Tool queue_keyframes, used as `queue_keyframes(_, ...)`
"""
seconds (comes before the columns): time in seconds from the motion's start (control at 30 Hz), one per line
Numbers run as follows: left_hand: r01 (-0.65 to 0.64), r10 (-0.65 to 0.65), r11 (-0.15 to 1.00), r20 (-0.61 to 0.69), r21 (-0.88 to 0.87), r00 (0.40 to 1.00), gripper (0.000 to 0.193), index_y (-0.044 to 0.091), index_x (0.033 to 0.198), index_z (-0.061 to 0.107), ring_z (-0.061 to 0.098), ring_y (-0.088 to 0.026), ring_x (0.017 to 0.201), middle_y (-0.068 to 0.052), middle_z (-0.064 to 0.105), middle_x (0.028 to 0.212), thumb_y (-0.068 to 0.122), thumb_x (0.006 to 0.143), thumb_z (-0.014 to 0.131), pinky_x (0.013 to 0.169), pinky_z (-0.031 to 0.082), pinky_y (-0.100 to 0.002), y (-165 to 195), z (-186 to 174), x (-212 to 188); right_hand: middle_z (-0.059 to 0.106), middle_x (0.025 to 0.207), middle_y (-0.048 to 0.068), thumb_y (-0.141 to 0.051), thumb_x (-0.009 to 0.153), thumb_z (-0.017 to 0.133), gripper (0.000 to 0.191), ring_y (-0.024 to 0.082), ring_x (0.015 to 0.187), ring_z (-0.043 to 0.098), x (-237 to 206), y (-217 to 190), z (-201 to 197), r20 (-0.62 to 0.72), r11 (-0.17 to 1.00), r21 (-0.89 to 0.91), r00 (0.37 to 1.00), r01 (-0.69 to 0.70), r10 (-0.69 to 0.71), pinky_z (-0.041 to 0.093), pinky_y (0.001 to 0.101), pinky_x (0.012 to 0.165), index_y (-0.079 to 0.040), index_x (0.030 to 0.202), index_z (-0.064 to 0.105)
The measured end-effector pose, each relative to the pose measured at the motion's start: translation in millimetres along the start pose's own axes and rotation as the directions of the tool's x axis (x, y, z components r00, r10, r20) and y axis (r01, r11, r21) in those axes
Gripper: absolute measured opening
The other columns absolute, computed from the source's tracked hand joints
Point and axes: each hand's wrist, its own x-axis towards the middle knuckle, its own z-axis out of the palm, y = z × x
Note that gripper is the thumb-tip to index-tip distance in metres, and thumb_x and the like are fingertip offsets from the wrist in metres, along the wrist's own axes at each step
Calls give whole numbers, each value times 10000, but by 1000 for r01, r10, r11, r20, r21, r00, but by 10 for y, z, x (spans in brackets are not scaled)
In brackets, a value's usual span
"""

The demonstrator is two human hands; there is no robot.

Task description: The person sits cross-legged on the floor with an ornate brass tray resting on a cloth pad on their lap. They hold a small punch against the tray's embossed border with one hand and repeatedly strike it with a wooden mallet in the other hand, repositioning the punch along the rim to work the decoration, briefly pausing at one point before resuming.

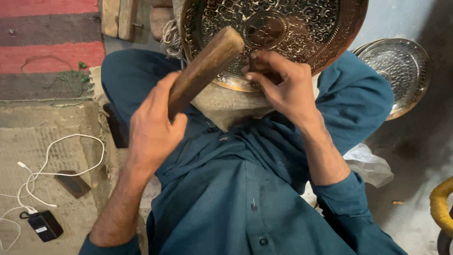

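Slanting up-right from left hand: wooden mallet

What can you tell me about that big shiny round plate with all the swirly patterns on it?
The engraved metal plate is large, round and brassy, covered in fine curling patterns around a round medallion in the middle. It is tilted up toward the camera, its lower edge resting on a stone-like block at the person's lap; its top is cut off by the frame. The right hand presses a small tool, mostly hidden, against its lower rim. The left hand holds a wooden mallet whose head lies across the plate's left side.
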Motion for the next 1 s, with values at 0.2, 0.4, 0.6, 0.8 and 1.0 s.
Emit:
queue_keyframes(0.2, -73, 69, 996, -73, -51, 995, 690, 83, 1516, 436, 635, -428, 1238, -208, 628, 1341, -18, 873, 665, 1003, 530, -471, 87, -189, 205, 777, 1122, 124, 67, 991, 744, 312, 167, 1078, 761, 54, -9, -3, -5, 1000, 14, 1000, -20, 20, 636, 280, 952, 52, 1280, 628)
queue_keyframes(0.4, -142, 138, 975, 35, 174, 990, 751, 121, 1533, 427, 613, -423, 1057, -201, 608, 1162, -19, 844, 692, 903, 490, -507, 134, -305, 261, 779, 1075, 118, 56, 958, 801, 318, 162, 1016, 767, 39, 0, -7, -41, 992, -124, 999, 13, -18, 631, 274, 898, 43, 1244, 662)
queue_keyframes(0.6, -209, 215, 933, 10, 292, 977, 792, 110, 1531, 430, 595, -369, 962, -152, 568, 1014, 28, 811, 751, 842, 463, -489, 121, -276, 282, 781, 1135, 115, 49, 992, 762, 310, 156, 1071, 767, 31, 22, 2, -13, 1000, -14, 1000, 2, -2, 636, 274, 940, 30, 1281, 652)
queue_keyframes(0.8, -215, 231, 917, -7, 335, 973, 775, 116, 1512, 441, 592, -376, 968, -155, 558, 1014, 42, 810, 761, 860, 459, -500, 99, -274, 238, 785, 1107, 125, 39, 965, 784, 333, 164, 1040, 770, -9, 24, -17, 0, 996, -89, 1000, -3, 3, 633, 281, 897, 29, 1274, 662)
queue_keyframes(1.0, -214, 233, 902, -6, 376, 972, 785, 127, 1558, 453, 591, -377, 1014, -148, 550, 1040, 70, 839, 764, 915, 460, -503, 80, -244, 200, 789, 1116, 118, 27, 969, 777, 330, 163, 1058, 772, -35, 10, -34, 4, 998, -66, 1000, -1, 1, 631, 277, 922, 19, 1281, 669)
